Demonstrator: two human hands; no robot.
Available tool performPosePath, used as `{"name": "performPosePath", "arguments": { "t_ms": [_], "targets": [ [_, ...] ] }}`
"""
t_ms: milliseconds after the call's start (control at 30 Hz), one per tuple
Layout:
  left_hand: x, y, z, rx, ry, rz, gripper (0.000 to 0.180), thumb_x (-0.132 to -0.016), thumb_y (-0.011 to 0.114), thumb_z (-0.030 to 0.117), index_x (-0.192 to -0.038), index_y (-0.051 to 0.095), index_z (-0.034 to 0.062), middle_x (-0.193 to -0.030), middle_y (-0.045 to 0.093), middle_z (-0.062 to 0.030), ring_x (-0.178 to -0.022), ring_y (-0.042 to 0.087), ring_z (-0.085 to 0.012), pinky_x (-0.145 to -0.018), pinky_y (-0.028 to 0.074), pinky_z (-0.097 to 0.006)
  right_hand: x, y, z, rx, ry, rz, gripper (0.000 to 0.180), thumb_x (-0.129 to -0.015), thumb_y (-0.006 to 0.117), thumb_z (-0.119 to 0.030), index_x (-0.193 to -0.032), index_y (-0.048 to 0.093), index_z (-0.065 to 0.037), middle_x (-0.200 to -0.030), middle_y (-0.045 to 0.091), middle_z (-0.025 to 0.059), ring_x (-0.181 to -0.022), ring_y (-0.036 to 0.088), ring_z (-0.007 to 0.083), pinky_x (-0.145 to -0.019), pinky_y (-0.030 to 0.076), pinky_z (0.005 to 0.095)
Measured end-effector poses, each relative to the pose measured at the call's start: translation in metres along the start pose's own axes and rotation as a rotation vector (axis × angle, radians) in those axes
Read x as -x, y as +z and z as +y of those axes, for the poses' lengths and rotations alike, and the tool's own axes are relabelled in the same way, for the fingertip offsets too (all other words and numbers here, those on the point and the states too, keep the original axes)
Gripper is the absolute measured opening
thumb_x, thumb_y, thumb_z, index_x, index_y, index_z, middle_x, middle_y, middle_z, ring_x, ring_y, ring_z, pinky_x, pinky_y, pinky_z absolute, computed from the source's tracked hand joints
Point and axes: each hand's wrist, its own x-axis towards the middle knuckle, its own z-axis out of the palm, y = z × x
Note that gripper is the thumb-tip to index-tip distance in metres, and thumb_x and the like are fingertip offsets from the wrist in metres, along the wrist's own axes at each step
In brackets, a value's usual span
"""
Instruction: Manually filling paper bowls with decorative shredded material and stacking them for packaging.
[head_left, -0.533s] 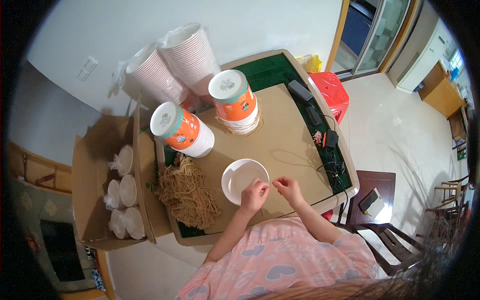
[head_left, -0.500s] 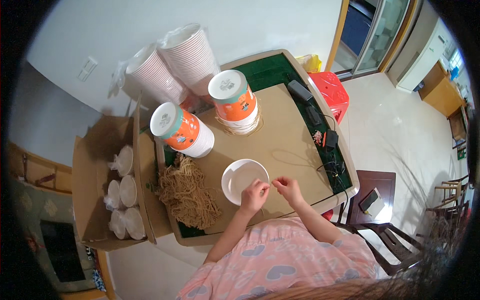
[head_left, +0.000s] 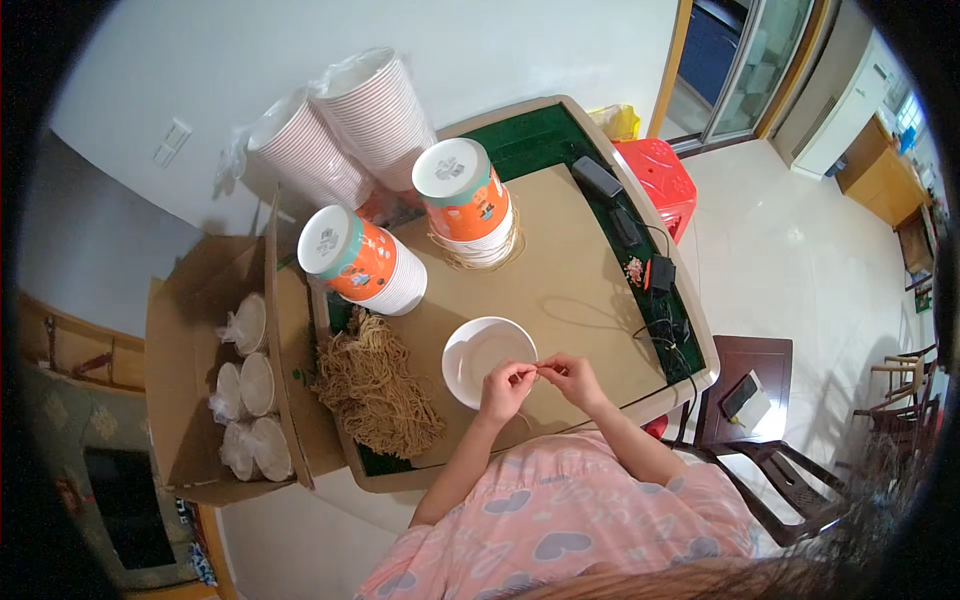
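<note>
A white paper bucket, its open mouth facing up, stands near the table's front edge. Over its right rim my left hand is closed in a pinch. Close against it, my right hand pinches too, the fingertips of both hands almost touching. Between them seems to run a thin cord, mostly hidden by the fingers; a pale end hangs below my left hand. To the left lies a tangled heap of tan cords.
Two upside-down stacks of orange-printed paper buckets stand farther back, the right one ringed by loose cord. Behind are bagged bucket stacks. A cardboard box holds bagged white buckets. Black adapters line the right edge.
My hands have come together, the right moving slightly left, so their fingertips now meet beside the bucket's rim. The bucket and the cord heap stay in place.
</note>
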Motion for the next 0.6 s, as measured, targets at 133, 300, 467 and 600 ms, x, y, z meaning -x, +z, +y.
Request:
{"name": "performPosePath", "arguments": {
  "t_ms": [133, 300, 467, 600],
  "targets": [
    [-0.001, -0.001, -0.002, -0.066, -0.009, 0.04, 0.006, -0.074, 0.066, 0.007, -0.078, 0.063, 0.0024, -0.073, 0.059, -0.0058, -0.059, 0.055, -0.0129, -0.054, 0.044, -0.025, 0.001, 0.005, -0.002, 0.116, -0.052, 0.066, 0.014, -0.081, 0.063, -0.01, -0.089, 0.064, 0.001, -0.073, 0.063, 0.0034, -0.061, 0.052, 0.0065, -0.056, 0.044, 0.0218],
    [-0.002, 0.003, 0.005, -0.239, 0.096, 0.125, 0.007, -0.074, 0.065, 0.006, -0.079, 0.062, 0.0036, -0.073, 0.059, -0.007, -0.058, 0.055, -0.0164, -0.053, 0.044, -0.028, 0.001, 0.006, -0.001, -0.033, 0.062, 0.052, 0.013, -0.081, 0.062, -0.011, -0.087, 0.063, 0.001, -0.07, 0.06, 0.0013, -0.06, 0.052, 0.0065, -0.054, 0.042, 0.0205],
    [0.0, 0.003, 0.009, -0.209, 0.074, 0.116, 0.008, -0.073, 0.066, 0.007, -0.079, 0.061, 0.0048, -0.073, 0.059, -0.0061, -0.057, 0.054, -0.0156, -0.051, 0.044, -0.027, 0.002, 0.005, -0.007, -0.223, 0.197, 0.026, 0.013, -0.082, 0.061, -0.012, -0.086, 0.063, 0.0, -0.068, 0.058, -0.0001, -0.059, 0.05, 0.0054, -0.052, 0.04, 0.0189],
    [0.002, 0.003, 0.011, -0.232, 0.089, 0.118, 0.008, -0.073, 0.067, 0.008, -0.079, 0.061, 0.005, -0.074, 0.059, -0.0056, -0.056, 0.053, -0.0145, -0.049, 0.043, -0.026, 0.002, 0.007, -0.007, -0.239, 0.206, 0.02, 0.013, -0.082, 0.061, -0.013, -0.086, 0.064, -0.001, -0.068, 0.058, -0.0004, -0.058, 0.049, 0.0051, -0.051, 0.039, 0.0186]
  ]
}}
